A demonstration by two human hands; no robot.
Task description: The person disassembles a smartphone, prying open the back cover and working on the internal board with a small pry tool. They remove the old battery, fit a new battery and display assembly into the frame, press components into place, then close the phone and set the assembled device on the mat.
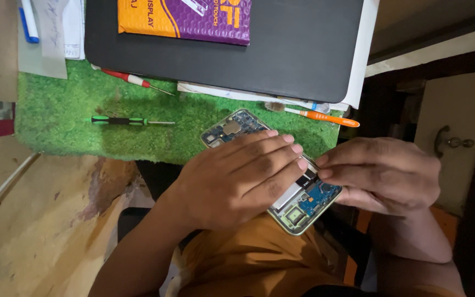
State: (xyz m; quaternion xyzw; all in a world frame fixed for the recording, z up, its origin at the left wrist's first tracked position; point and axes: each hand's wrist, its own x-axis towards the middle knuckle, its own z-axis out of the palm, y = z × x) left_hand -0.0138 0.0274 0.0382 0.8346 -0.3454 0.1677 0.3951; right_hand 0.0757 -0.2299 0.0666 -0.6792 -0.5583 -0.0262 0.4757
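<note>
An opened smartphone [236, 127] with its back cover off lies tilted across the edge of a green turf mat [67, 115], its blue circuit boards exposed at both ends. My left hand [237, 181] lies flat over the phone's middle, fingers together, pressing on it. My right hand [383, 175] grips the phone's lower right side, its fingertips meeting the left hand's fingertips near the lower board [317, 195]. The middle of the phone is hidden under my hands.
A green-handled screwdriver [130, 121] and a red-handled one [136, 81] lie on the mat. An orange brush [317, 115] rests by a black closed laptop [281, 49], which carries a purple and orange package [188, 19]. Wooden tabletop at the left; cabinet door at the right.
</note>
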